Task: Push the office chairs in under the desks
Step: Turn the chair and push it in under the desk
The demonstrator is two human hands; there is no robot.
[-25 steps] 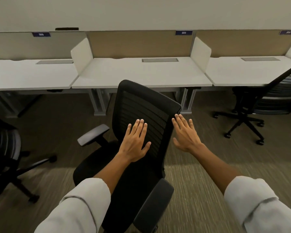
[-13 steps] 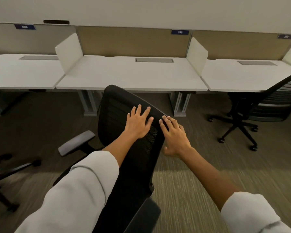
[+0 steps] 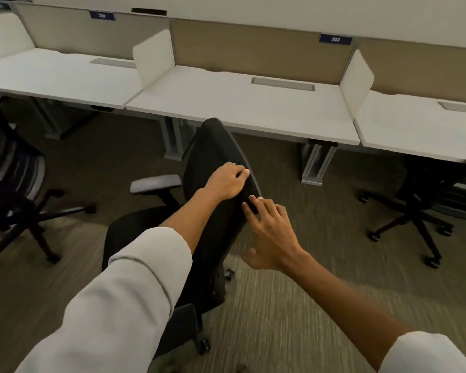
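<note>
Left hand (image 3: 226, 181) curls over edge of black mesh-backed office chair (image 3: 213, 162) | right hand (image 3: 272, 232) open, fingertips touching it | backrest edge-on, white desk (image 3: 240, 106) directly beyond hands | left nearer.

chair under the fingers (image 3: 213, 168): black, back with fine mesh texture
armrest, left of the fingers (image 3: 156, 183): grey pad
desks beyond the fingers (image 3: 226, 103): white tops, grey legs
divider panels (image 3: 242, 41): beige
side screens (image 3: 154, 56): white
number tag (image 3: 335, 39): dark blue, white digits
carpet below the fingers (image 3: 293, 305): olive-brown, thin stripes
sleeves (image 3: 124, 297): pale grey-white
other chairs (image 3: 425, 200): black
</note>
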